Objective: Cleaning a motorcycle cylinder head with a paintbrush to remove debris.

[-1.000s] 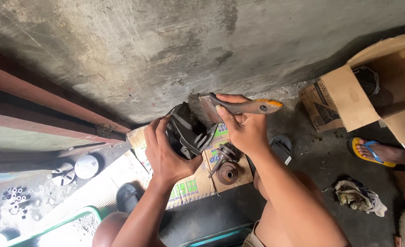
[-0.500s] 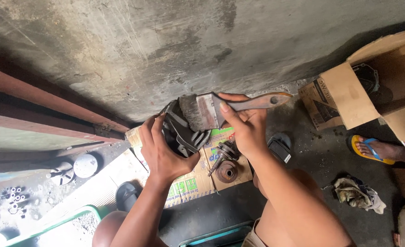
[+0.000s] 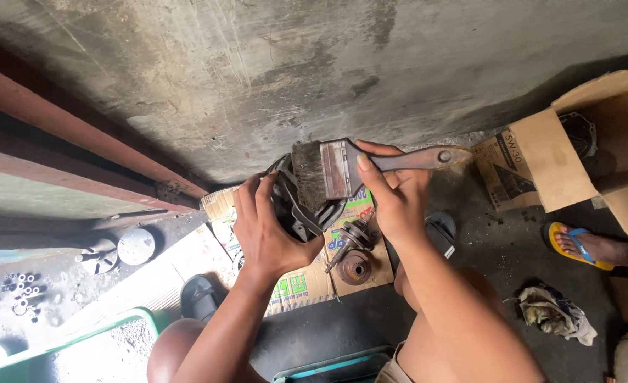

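— Brush (image 3: 328,170) in the right hand (image 3: 395,202), is it?

— Yes. Fingers and thumb are clenched round its brown handle, which points to 3 o'clock. The bristles point to 9 o'clock and lie against the black part (image 3: 296,206).

— And the left hand (image 3: 268,234)?

— It grips that black part from 7 o'clock, fingers wrapped over its near edge. Part and brush sit at the middle of the view, held up above the floor (image 3: 505,248).

— What lies under them?

— A printed cardboard sheet (image 3: 307,280) on the floor, at 6 o'clock from the hands. On it are a round rusty hub (image 3: 355,269) and a small shaft piece (image 3: 353,237) just beside it.

— Anything at 3 o'clock?

— An open cardboard box (image 3: 576,142), and near it a foot in a yellow sandal (image 3: 576,245), another person's. A crumpled rag (image 3: 555,315) lies at 4 o'clock.

— And at 9 o'clock?

— A round metal lid (image 3: 136,246), with small nuts (image 3: 18,294) scattered at 8 o'clock. A green tray (image 3: 80,340) edge shows at 7 o'clock. A black sandal (image 3: 199,296) sits beside the person's knee.

— Behind it all?

— A stained concrete wall (image 3: 293,64) at 12 o'clock.
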